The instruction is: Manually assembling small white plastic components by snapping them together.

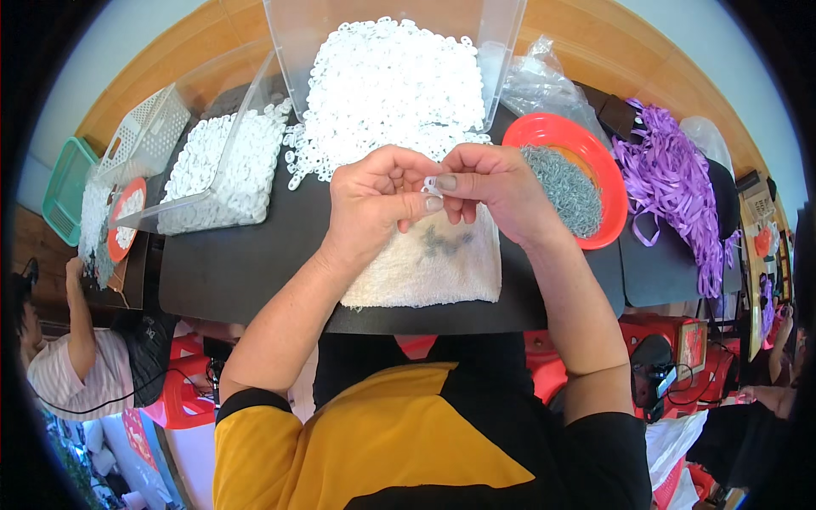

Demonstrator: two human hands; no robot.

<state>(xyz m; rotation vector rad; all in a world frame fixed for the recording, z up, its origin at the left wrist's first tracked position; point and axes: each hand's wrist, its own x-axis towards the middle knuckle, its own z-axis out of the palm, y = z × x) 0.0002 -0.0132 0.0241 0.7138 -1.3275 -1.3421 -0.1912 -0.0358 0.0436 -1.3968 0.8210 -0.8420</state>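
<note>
Over a cream cloth (391, 280) with a dark smudge, my left hand (365, 200) and my right hand (501, 187) meet, thumbs nearly touching. Pinched between their fingertips is a small white plastic piece (430, 184), partly covered by the thumbs. Just beyond lies a big heap of similar white plastic pieces (391, 85), spilling from a clear plastic bin (293, 51) onto the black table. To the right of my right hand, a red plate (615, 191) holds many small grey metal parts (563, 191), too small to name.
A second clear bin (238, 144) of white pieces stands left. Farther left are a white basket (144, 132), a green basket (68, 183) and a person (81, 365) reaching to the table. Purple ribbons (671, 170) and clear plastic bags (552, 89) lie right.
</note>
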